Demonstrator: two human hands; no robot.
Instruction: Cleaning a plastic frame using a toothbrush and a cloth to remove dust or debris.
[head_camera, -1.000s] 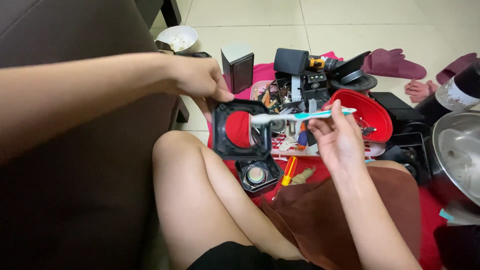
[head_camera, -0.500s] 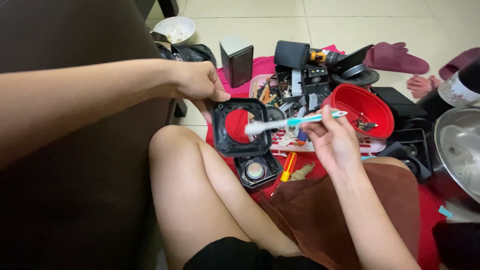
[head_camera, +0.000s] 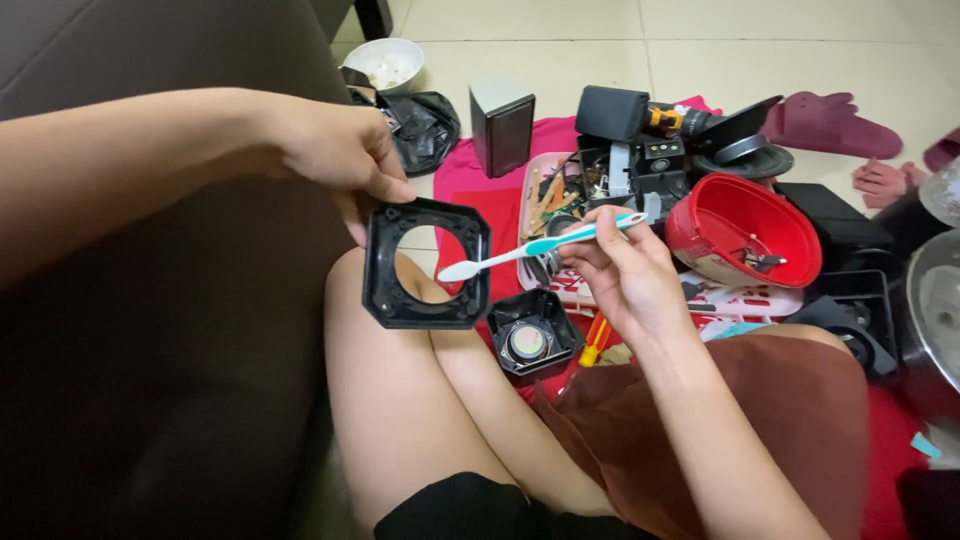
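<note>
Bare floor (head_camera: 560, 40) lies open beyond the red bowl (head_camera: 745, 232); left of the bowl, tools and speaker parts (head_camera: 600, 180) crowd the way.

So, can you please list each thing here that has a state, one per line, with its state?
Left hand: grips the black frame's top edge.
Black frame: held up, round hole empty.
Right hand: holds the toothbrush.
Toothbrush: level, head at the frame's hole.
Speaker: on the floor, cone up.
Red bowl: tilted, small parts inside.
</note>
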